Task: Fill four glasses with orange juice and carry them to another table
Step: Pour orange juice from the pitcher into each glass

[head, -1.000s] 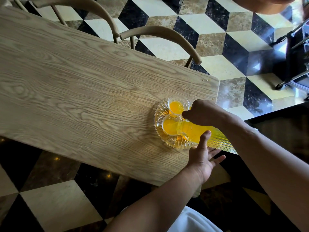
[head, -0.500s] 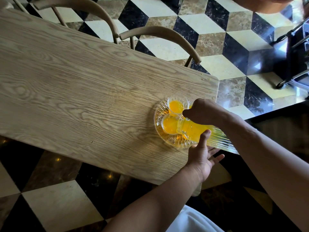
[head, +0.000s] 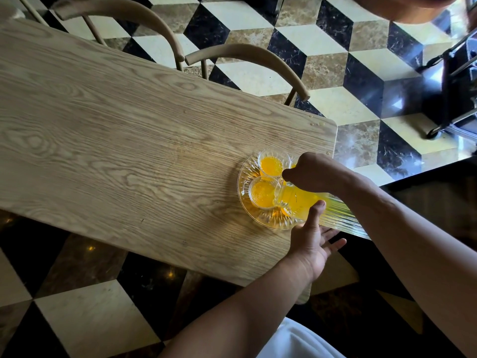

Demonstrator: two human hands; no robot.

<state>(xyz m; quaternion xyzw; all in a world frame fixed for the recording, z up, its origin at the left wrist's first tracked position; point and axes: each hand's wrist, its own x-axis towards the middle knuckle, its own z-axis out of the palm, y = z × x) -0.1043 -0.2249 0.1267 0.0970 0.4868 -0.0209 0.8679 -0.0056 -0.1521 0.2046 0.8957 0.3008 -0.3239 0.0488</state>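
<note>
A ribbed glass pitcher [head: 299, 201] of orange juice is tipped over a clear cut-glass plate [head: 247, 210] near the wooden table's right end. My right hand [head: 312, 174] grips the pitcher by its handle from above. My left hand [head: 313, 236] supports the pitcher from below, fingers straight and thumb against its side. Two glasses with juice show on the plate: one at the far side [head: 271, 165], one at the left [head: 262, 192] under the pitcher's lip. Any other glasses are hidden behind the pitcher and my right hand.
The wooden table [head: 129, 140] stretches left, with its rounded corner just right of the plate. Two curved wooden chair backs [head: 247, 51] stand along the far edge. A black wheeled stand [head: 454, 81] is on the checkered floor at the right.
The pitcher has stayed tipped over the glasses on the plate. Both hands keep the same hold, with only a slight shift.
</note>
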